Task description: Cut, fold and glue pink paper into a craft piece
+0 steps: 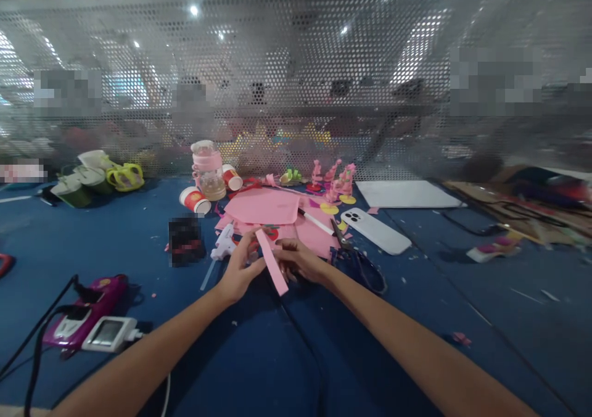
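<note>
Head view: pink paper strip (272, 271) pinched between left hand (241, 269) and right hand (298, 261), fingers closed on it, mid-surface (259, 355).

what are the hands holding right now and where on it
A pink paper strip, held between both hands: the left hand grips its upper end and the right hand its middle; the lower end hangs free.

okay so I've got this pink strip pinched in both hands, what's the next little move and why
Probably slide the right hand down toward the strip's free lower end. Both hands grip the pink strip near its upper part, the left hand beside it, so the lower end hangs unsupported over the blue table.
</note>
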Motion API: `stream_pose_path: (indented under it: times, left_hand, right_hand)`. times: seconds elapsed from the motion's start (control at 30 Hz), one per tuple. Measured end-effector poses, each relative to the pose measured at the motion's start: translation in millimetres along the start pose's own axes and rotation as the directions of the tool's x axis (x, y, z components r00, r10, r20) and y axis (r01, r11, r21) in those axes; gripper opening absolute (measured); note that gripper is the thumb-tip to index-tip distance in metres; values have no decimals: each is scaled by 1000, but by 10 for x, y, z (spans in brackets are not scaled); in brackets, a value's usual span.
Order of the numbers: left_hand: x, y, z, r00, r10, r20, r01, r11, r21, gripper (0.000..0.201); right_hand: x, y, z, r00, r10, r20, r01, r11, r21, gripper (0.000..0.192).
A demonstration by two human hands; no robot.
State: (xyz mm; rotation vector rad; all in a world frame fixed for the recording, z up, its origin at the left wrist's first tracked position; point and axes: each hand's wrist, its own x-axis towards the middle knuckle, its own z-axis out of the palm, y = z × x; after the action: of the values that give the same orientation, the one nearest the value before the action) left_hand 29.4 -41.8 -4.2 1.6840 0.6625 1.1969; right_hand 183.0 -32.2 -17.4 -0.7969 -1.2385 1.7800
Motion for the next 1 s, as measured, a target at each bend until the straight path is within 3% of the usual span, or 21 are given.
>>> stream_pose_path:
  times: [0.17,0.37,0.53,0.8,1.0]
  left_hand:
    - [68,-9,61,945,-168,-282,150,985,-82,24]
    - [116,-6,76,880,-197,-433,164,980,-114,19]
    - [113,-32,86,859,-275,-431,194,955,-224,18]
    - [167,-61,61,880,-279,-384,189,948,-256,23]
    - [155,-25,10,969,-159,-190,131,980,-152,17]
  right_hand:
    - [3,11,31,998,-52,26,55,993,-102,29]
    - [-11,1,86,997,-80,0,79,982,-174,31]
    - [-32,-1,91,989,-135,-55,120,968,-221,29]
    - [-56,-4,81,987,-152,-60,130,953,-275,30]
    - [-86,50,58,984,-179,-14,168,944,-284,29]
